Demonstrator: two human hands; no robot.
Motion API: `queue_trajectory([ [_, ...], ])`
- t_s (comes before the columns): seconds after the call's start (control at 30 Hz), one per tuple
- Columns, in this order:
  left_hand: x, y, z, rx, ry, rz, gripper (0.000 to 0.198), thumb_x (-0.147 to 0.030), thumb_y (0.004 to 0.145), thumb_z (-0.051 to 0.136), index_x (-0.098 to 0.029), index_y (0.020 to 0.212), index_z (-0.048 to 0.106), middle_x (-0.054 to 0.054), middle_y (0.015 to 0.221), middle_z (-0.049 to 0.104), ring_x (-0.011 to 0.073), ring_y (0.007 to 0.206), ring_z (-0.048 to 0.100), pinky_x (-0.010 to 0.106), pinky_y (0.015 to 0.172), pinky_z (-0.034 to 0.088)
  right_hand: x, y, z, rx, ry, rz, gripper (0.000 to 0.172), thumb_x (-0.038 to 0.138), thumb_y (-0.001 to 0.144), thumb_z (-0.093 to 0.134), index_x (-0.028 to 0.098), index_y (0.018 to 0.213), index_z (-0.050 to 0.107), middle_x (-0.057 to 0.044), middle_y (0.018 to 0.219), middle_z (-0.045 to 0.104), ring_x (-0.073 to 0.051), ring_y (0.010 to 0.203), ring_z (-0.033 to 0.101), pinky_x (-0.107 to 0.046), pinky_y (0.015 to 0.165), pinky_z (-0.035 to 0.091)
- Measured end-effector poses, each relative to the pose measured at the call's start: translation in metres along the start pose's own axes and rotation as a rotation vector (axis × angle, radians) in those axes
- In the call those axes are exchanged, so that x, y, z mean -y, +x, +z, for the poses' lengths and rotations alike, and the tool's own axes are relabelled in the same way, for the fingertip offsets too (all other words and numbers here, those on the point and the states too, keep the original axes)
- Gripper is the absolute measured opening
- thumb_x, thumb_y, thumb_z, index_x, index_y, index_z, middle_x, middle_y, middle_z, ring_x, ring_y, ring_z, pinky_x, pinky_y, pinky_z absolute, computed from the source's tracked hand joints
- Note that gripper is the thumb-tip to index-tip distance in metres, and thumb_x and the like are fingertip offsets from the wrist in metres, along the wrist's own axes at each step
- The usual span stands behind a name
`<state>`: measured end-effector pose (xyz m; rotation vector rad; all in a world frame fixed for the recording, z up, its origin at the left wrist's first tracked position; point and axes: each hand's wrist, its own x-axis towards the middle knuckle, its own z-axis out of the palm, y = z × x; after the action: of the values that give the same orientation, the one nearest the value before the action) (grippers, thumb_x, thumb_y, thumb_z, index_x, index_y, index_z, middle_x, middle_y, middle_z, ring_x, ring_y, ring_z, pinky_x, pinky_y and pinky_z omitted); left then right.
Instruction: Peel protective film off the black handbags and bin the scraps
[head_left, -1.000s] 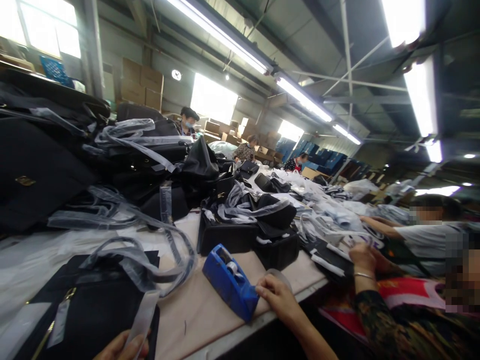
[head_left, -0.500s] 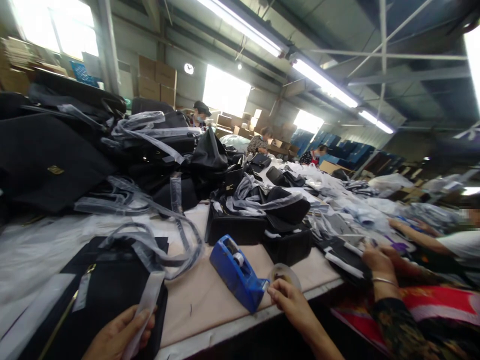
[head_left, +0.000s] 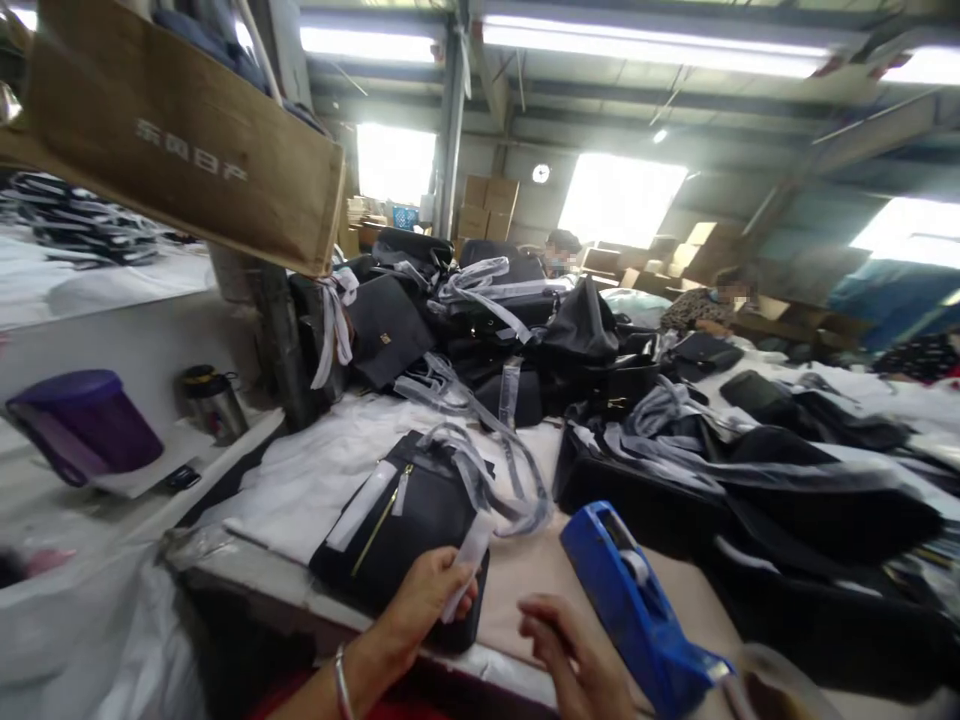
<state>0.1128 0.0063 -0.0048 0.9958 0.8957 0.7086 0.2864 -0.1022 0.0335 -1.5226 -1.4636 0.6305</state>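
A black bag [head_left: 420,510] with a gold zipper lies at the table's front edge, its wrapped straps [head_left: 525,500] looping to the right. My left hand [head_left: 424,605], a bangle on its wrist, is closed over the bag's right side and pinches a white wrapping strip [head_left: 472,555]. Right of it, above the table edge, my right hand [head_left: 574,650] is curled with its fingers drawn together; blur hides whether a piece of tape is in them. A blue tape dispenser [head_left: 637,610] stands just right of that hand, apart from it.
Black bags [head_left: 570,340] with wrapped straps are heaped behind, and more black bags [head_left: 750,540] sit at the right. A cardboard box [head_left: 187,150] juts in at upper left. A purple container [head_left: 90,425] and a flask [head_left: 214,400] stand at left. Co-workers sit across the table.
The view has swung left. My right hand has left the tape dispenser's front end and moved left toward the bag. My left hand still holds the white strip.
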Motion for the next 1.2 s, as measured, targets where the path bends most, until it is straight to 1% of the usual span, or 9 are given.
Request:
queue_trajectory([
  [0.07, 0.001, 0.001, 0.002, 0.007, 0.019, 0.024, 0.034, -0.047, 0.075, 0.063, -0.014, 0.079, 0.056, 0.001, 0.065, 0.060, 0.0093, 0.050, 0.049, 0.021, 0.049, 0.036, 0.011, 0.026, 0.032, 0.110, 0.046, -0.075, 0.022, 0.033, 0.096, 0.046, 0.024, 0.097, 0.066, -0.001, 0.082, 0.067, -0.016, 0.073, 0.063, -0.020, 0.067, 0.049],
  [0.17, 0.002, 0.002, 0.004, 0.005, 0.036, 0.044, 0.029, -0.044, 0.076, 0.059, -0.015, 0.078, 0.054, -0.001, 0.062, 0.056, 0.0090, 0.048, 0.047, 0.021, 0.046, 0.031, 0.006, 0.048, 0.051, 0.155, 0.044, -0.102, 0.017, 0.023, 0.094, 0.048, 0.022, 0.095, 0.065, 0.000, 0.080, 0.065, -0.015, 0.074, 0.062, -0.020, 0.068, 0.047],
  [0.33, 0.003, 0.001, 0.003, 0.030, 0.062, 0.033, 0.020, -0.035, 0.079, 0.054, -0.015, 0.083, 0.055, -0.001, 0.066, 0.058, 0.0092, 0.052, 0.049, 0.021, 0.050, 0.034, -0.006, 0.054, 0.045, 0.214, 0.018, -0.082, 0.019, 0.013, 0.090, 0.046, 0.022, 0.096, 0.062, 0.000, 0.087, 0.067, -0.014, 0.080, 0.064, -0.019, 0.071, 0.046],
  [0.5, 0.002, -0.001, -0.005, 0.119, 0.070, 0.044, 0.021, -0.035, 0.081, 0.054, -0.014, 0.085, 0.055, 0.000, 0.070, 0.058, 0.0103, 0.055, 0.050, 0.022, 0.051, 0.035, -0.005, 0.056, 0.044, 0.226, -0.187, -0.102, 0.019, 0.013, 0.090, 0.045, 0.023, 0.090, 0.060, 0.000, 0.084, 0.066, -0.016, 0.080, 0.063, -0.022, 0.070, 0.044],
  [0.63, 0.000, -0.003, -0.006, 0.150, 0.097, 0.073, 0.017, -0.031, 0.081, 0.055, -0.014, 0.087, 0.056, 0.000, 0.071, 0.057, 0.0111, 0.058, 0.050, 0.022, 0.053, 0.036, -0.007, 0.059, 0.046, 0.231, -0.254, -0.011, 0.028, 0.015, 0.089, 0.045, 0.025, 0.114, 0.051, 0.002, 0.080, 0.066, -0.018, 0.073, 0.065, -0.024, 0.067, 0.044],
  [0.7, 0.000, -0.003, -0.005, 0.147, 0.118, 0.093, 0.014, -0.029, 0.082, 0.054, -0.015, 0.086, 0.056, -0.001, 0.071, 0.056, 0.0113, 0.058, 0.050, 0.022, 0.054, 0.036, -0.008, 0.059, 0.046, 0.220, -0.239, 0.040, 0.034, 0.014, 0.087, 0.046, 0.026, 0.119, 0.046, 0.004, 0.074, 0.064, -0.018, 0.069, 0.065, -0.025, 0.066, 0.044],
  [0.93, 0.009, -0.002, 0.001, 0.075, 0.177, 0.156, 0.021, -0.037, 0.085, 0.058, -0.016, 0.084, 0.057, -0.003, 0.067, 0.052, 0.0118, 0.059, 0.048, 0.022, 0.053, 0.034, -0.012, 0.058, 0.048, 0.171, -0.076, 0.110, 0.033, 0.019, 0.088, 0.047, 0.026, 0.119, 0.041, 0.004, 0.074, 0.061, -0.018, 0.068, 0.063, -0.025, 0.065, 0.045],
  [1.07, 0.015, 0.004, 0.006, -0.025, 0.191, 0.115, 0.027, -0.043, 0.083, 0.059, -0.017, 0.079, 0.057, -0.004, 0.061, 0.051, 0.0110, 0.053, 0.046, 0.022, 0.049, 0.032, -0.017, 0.057, 0.050, 0.147, -0.032, 0.134, 0.033, 0.022, 0.088, 0.048, 0.025, 0.120, 0.040, 0.006, 0.069, 0.059, -0.018, 0.065, 0.061, -0.025, 0.063, 0.045],
  [1.2, 0.019, 0.010, 0.006, -0.033, 0.121, 0.065, 0.041, -0.055, 0.087, 0.048, -0.017, 0.075, 0.056, -0.003, 0.057, 0.053, 0.0101, 0.047, 0.044, 0.022, 0.046, 0.032, -0.025, 0.056, 0.058, 0.083, 0.002, 0.144, 0.037, 0.030, 0.088, 0.051, 0.022, 0.122, 0.038, 0.007, 0.062, 0.056, -0.017, 0.057, 0.058, -0.025, 0.056, 0.043],
])
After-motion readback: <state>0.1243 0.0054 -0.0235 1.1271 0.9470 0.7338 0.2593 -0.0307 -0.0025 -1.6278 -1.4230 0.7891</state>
